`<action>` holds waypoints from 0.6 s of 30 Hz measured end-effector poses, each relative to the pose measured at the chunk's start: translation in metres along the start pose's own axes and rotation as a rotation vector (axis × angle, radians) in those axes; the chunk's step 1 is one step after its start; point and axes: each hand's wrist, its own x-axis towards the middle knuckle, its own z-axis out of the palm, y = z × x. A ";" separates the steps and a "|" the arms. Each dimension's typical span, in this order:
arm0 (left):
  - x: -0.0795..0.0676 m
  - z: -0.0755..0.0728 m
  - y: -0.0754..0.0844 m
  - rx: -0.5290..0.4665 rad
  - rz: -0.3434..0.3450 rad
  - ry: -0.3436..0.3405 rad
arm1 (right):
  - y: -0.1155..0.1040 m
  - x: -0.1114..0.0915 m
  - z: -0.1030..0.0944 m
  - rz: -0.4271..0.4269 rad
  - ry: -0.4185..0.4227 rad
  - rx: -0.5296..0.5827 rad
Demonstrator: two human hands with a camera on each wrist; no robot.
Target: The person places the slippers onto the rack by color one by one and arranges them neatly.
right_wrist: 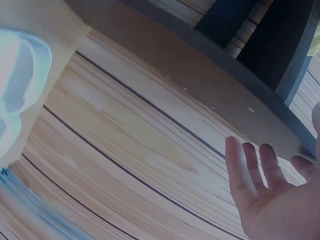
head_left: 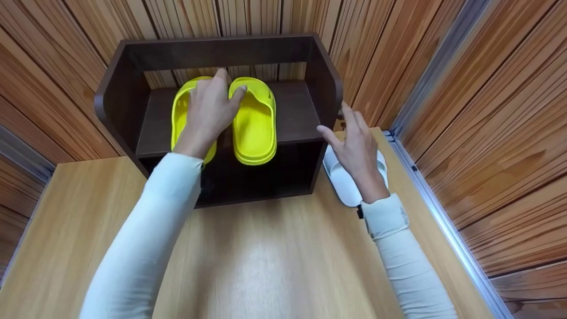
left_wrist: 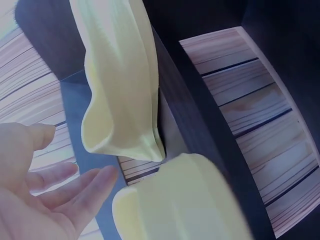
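Observation:
Two yellow slippers stand side by side on the upper shelf of a dark brown shoe rack point(head_left: 294, 110), with their heels jutting past its front edge. My left hand point(head_left: 210, 106) is over the left slipper point(head_left: 179, 116) and covers part of it; its thumb reaches toward the right slipper point(head_left: 254, 130). In the left wrist view, the fingers are loosely bent beside the slippers and hold nothing. My right hand point(head_left: 358, 144) is at the rack's right side, fingers spread, holding nothing. Below it lie white slippers point(head_left: 345, 186), partly hidden by the hand and forearm.
The rack stands on a light wooden surface point(head_left: 266, 257) against a wood-plank wall point(head_left: 190, 17). Its lower compartment point(head_left: 288, 173) is dark. A metal rail point(head_left: 434, 199) runs along the right edge of the surface, beside a second plank wall.

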 end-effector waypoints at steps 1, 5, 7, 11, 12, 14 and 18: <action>-0.004 0.000 -0.002 -0.003 0.014 0.026 | 0.001 -0.001 -0.001 -0.004 -0.001 -0.017; -0.021 -0.004 -0.008 -0.010 0.084 0.132 | 0.009 -0.006 -0.004 -0.021 -0.003 -0.063; -0.029 -0.006 -0.013 -0.025 0.127 0.194 | 0.013 -0.008 -0.007 -0.038 0.010 -0.079; -0.049 -0.011 -0.025 -0.040 0.195 0.315 | 0.023 -0.009 -0.013 -0.074 0.040 -0.103; -0.054 -0.012 -0.028 -0.043 0.202 0.343 | 0.026 -0.010 -0.014 -0.079 0.043 -0.110; -0.065 -0.015 -0.036 -0.048 0.214 0.403 | 0.033 -0.011 -0.018 -0.079 0.052 -0.123; -0.084 -0.021 -0.052 -0.090 0.227 0.560 | 0.049 -0.012 -0.024 -0.065 0.078 -0.151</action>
